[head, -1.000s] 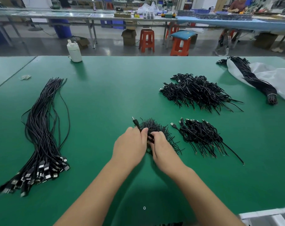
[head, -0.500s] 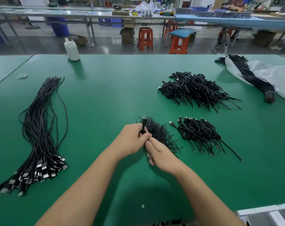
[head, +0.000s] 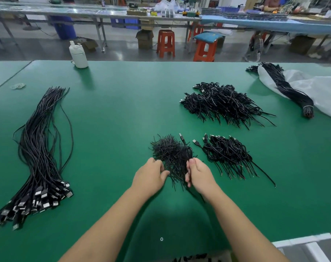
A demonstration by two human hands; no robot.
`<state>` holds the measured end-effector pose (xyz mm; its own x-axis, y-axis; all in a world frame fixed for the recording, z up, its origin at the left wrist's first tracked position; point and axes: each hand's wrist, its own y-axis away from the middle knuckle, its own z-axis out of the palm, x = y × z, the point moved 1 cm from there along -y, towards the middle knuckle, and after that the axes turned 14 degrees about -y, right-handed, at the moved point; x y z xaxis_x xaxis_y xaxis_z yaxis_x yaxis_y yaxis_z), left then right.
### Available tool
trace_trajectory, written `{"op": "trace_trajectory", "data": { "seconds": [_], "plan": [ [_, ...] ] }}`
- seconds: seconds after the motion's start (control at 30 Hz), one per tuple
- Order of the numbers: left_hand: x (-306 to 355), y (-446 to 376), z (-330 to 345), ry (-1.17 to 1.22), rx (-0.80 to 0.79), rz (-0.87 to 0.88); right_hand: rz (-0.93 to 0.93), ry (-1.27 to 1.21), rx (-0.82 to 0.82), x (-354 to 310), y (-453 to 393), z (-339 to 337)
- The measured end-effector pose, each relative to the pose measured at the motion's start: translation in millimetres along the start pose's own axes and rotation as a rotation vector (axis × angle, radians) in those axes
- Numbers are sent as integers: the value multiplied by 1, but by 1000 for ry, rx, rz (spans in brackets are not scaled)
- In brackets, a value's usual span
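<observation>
On the green counter (head: 123, 110) the one container of any size is the white plastic bag (head: 321, 91) at the right edge of the frame. A tied bundle (head: 285, 87) of black cables lies across it, its bound end pointing toward the lower right.

At the left a long cable sheaf (head: 39, 148) runs from upper centre-left down to the lower left corner, where its plugs are massed. A large heap (head: 223, 103) of short cables sits right of centre, with a smaller heap (head: 227, 154) just below it.

The tangle of short black strands (head: 170, 150) lies at centre frame, between our two hands and touching both. Our right hand (head: 200, 174) is at its right side, the fingers (head: 187, 178) curled and pinching a black cable (head: 182, 138) whose plug points up and away over the tangle. Our left hand (head: 149, 178) is at its left side with curled fingers (head: 159, 164) on the strands; we cannot tell whether they grip one.

A white bottle (head: 79, 56) stands at the far edge, upper left. Rubber bands (head: 19, 86) lie near the seam at the far left.

Bare green spreads between the sheaf and the tangle, and beneath our forearms down to the near edge at lower right.
</observation>
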<state>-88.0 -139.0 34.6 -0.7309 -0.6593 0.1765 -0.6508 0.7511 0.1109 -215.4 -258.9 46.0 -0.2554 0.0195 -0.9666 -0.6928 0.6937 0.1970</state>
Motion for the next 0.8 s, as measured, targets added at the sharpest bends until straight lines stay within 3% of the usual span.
{"op": "trace_trajectory", "data": {
  "seconds": [0.13,0.4,0.57,0.7,0.8],
  "plan": [
    [5,-1,17,35,22,-33,1,11,6,4,-1,1],
    [-2,10,7,0,286,-39,-19,124,-39,5,0,0],
    [-26,33,-8,47,479,29,51,-129,-35,5,0,8],
    [-38,37,-20,99,529,-133,23,-199,-145,-3,7,19],
    [-33,30,-27,351,456,-213,-19,-214,-273,-8,15,36]
  ]
}}
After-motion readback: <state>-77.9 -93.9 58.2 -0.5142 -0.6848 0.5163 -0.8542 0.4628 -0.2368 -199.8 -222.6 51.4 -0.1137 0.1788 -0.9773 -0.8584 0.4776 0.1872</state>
